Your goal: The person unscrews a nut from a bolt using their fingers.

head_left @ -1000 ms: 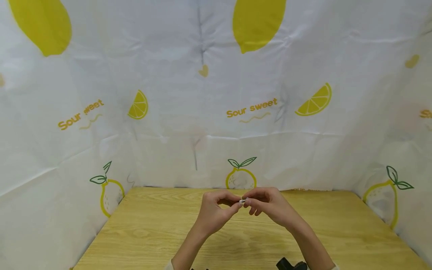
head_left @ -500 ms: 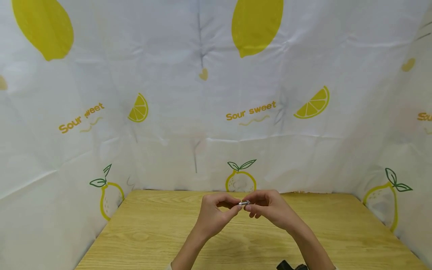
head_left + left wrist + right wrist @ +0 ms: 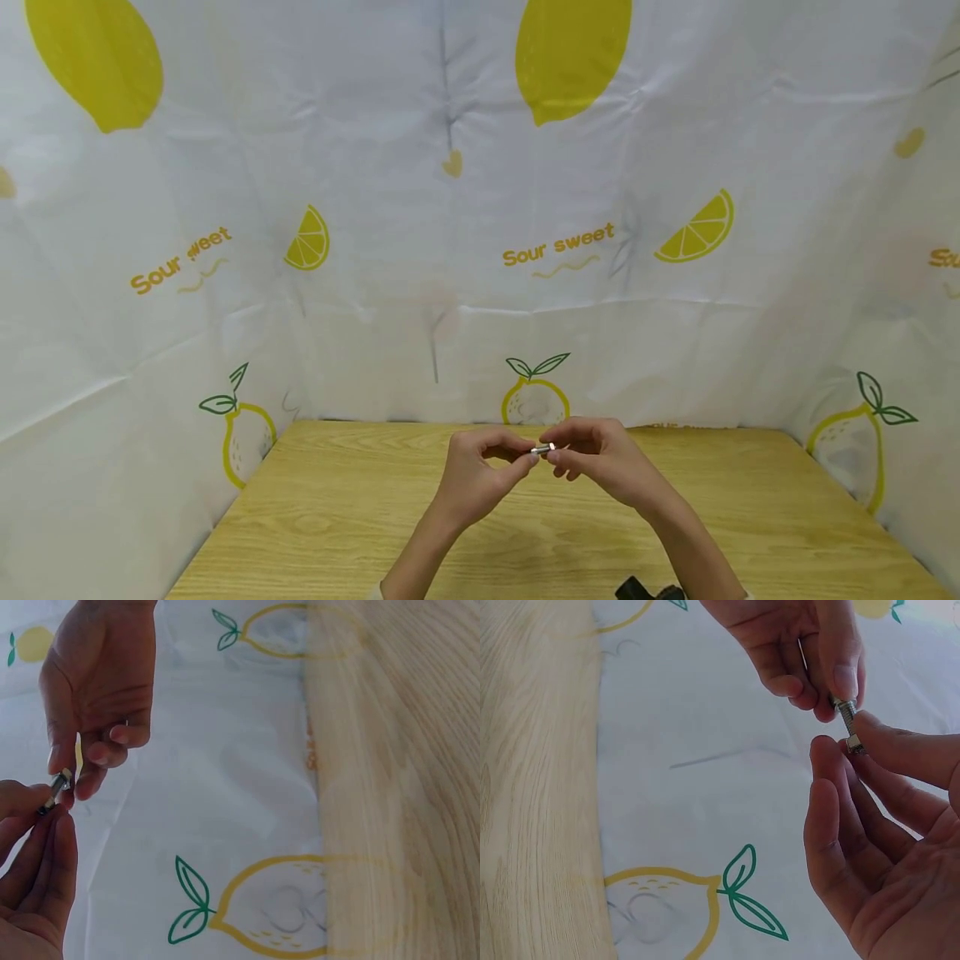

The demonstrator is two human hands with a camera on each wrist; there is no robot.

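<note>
A small silver bolt (image 3: 847,716) with a threaded shank and a hex head is held between the two hands, above the table. My left hand (image 3: 480,475) pinches its threaded end between thumb and fingertips, which hide that tip. At the head end, my right hand (image 3: 603,462) has thumb and forefinger to either side of the hex head. In the left wrist view the bolt (image 3: 54,793) slants between the fingertips of both hands. The other fingers of the right hand (image 3: 105,682) are loosely bent beneath.
A wood-grain table (image 3: 337,517) lies below the hands. White sheeting (image 3: 390,250) with printed lemons stands behind and along both sides. At the bottom edge, near the right forearm, a black object (image 3: 648,590) shows partly.
The right fingertips covered the bolt more a second ago, then shifted to show more of it. They now lie at its head again. The left hand keeps its pinch, almost still.
</note>
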